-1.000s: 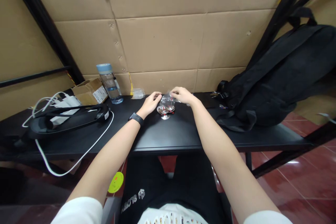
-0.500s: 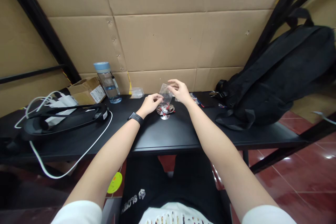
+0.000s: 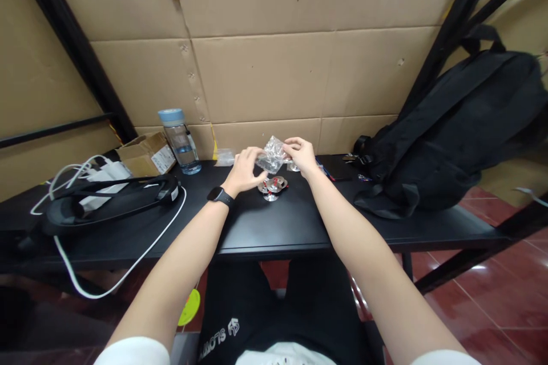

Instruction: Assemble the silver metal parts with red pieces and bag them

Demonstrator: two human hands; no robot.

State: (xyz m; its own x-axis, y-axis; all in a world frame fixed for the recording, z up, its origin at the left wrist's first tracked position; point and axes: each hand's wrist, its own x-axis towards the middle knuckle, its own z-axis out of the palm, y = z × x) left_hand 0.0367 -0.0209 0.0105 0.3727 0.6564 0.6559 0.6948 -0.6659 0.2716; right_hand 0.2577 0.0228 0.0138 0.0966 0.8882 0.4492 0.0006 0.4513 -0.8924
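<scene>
While the person is sitting at the black table [image 3: 274, 225], both hands are working just above its far edge, near twelve o'clock in the view. The left hand [image 3: 244, 171] is pinching one side of a small clear plastic bag [image 3: 272, 155] between thumb and fingertips, and the right hand [image 3: 303, 157] is gripping the opposite side at three o'clock of the bag, its fingers curled onto the crinkled film. The bag is hanging in the air between the two hands, clear of the tabletop. Directly below it, at six o'clock, a small cluster of shiny round metal parts [image 3: 272, 185] with red bits is lying on the table. A black wristband [image 3: 220, 195] is sitting on the left wrist. At nine o'clock of the hands a water bottle [image 3: 182, 140] with a blue cap is standing upright beside a cardboard box [image 3: 148, 153]. A black backpack [image 3: 454, 131] is leaning at three o'clock, and a white cable [image 3: 85, 285] is looping off the table edge at eight o'clock.
</scene>
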